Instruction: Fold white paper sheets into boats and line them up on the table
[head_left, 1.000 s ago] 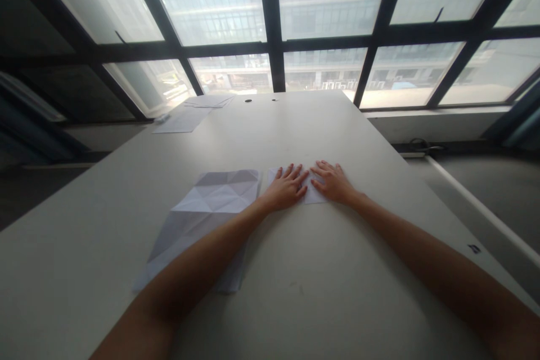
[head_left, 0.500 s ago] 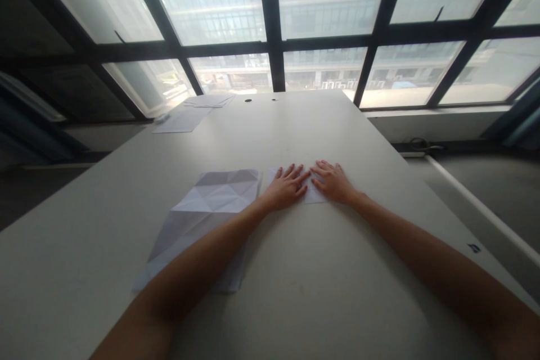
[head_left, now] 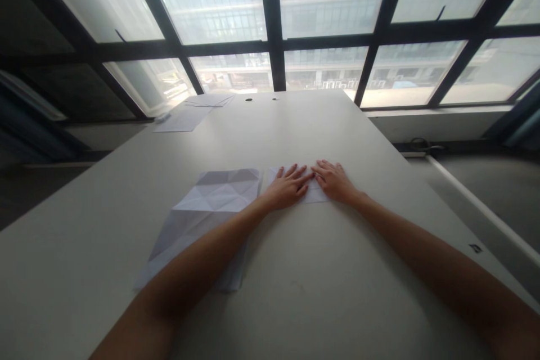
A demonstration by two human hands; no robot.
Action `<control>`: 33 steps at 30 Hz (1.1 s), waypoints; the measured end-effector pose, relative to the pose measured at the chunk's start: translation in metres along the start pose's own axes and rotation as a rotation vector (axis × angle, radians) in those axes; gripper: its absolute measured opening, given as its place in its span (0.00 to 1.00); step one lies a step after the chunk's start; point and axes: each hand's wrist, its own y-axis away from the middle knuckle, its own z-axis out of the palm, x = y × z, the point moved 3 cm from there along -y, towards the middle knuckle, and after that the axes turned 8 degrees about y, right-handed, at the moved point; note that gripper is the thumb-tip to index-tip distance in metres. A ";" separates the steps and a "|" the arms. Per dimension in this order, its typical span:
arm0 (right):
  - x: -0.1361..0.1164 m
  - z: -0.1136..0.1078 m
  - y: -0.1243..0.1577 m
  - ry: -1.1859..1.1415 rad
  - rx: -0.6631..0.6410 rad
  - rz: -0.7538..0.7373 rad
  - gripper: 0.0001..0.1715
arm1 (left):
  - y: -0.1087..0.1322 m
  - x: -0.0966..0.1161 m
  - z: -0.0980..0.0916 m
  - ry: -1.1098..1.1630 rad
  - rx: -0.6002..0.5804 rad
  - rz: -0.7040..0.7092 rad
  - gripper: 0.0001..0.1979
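Both my hands lie flat on a small folded white paper (head_left: pixel 314 193) in the middle of the white table (head_left: pixel 295 270). My left hand (head_left: pixel 287 187) presses its left part with fingers stretched out. My right hand (head_left: pixel 333 181) rests on its right part, fingers also spread, and the fingertips of the two hands nearly meet. Left of my left hand lies a creased white sheet (head_left: pixel 219 190) on top of a stack of plain sheets (head_left: pixel 185 247), partly hidden by my left forearm.
More paper sheets (head_left: pixel 189 115) lie at the table's far left corner. Two small dark holes (head_left: pixel 261 99) sit near the far edge. Large windows with dark frames stand behind the table. The table's right edge drops to a grey floor.
My left hand's fingers have slid slightly to the right toward my right hand. Everything else stays as it was.
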 end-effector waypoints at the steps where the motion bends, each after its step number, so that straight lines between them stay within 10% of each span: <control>1: 0.000 0.000 0.000 0.000 -0.004 0.000 0.26 | 0.000 0.000 0.000 0.000 0.002 0.000 0.27; 33: 0.005 0.003 -0.003 -0.026 0.030 0.032 0.27 | -0.002 -0.005 0.002 -0.037 0.047 -0.088 0.32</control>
